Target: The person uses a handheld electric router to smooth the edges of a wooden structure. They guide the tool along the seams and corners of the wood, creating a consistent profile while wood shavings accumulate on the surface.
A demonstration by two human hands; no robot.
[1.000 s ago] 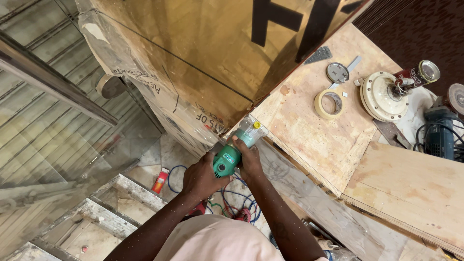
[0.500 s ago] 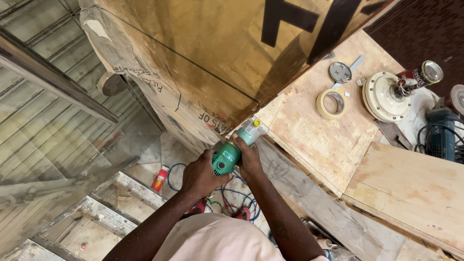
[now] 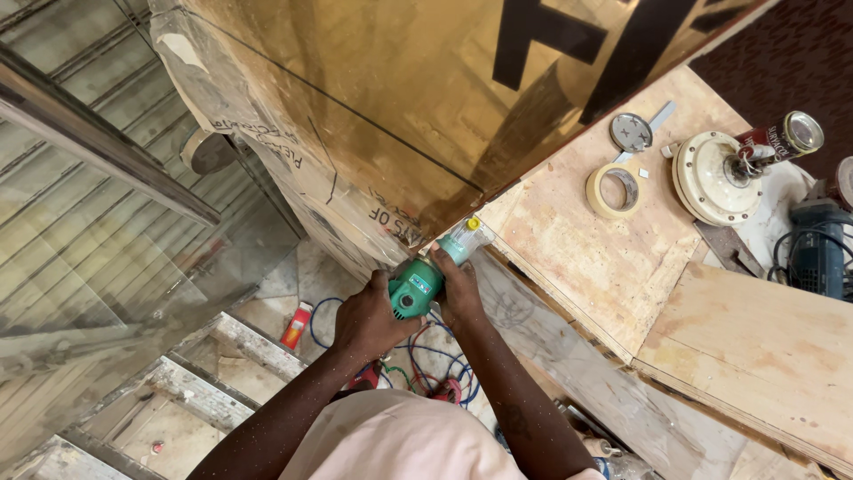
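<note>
While both hands clamp the green power tool [image 3: 416,286] against the gold panel's [image 3: 373,98] near edge, we judge it rigid, weighty; left hand [image 3: 369,316] fingers wrap the body, right hand [image 3: 455,283] steadies its front.

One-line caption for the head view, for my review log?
Both hands, left hand and right hand, grip a green power tool at the corner of a gold panel beside a plywood bench.
</note>
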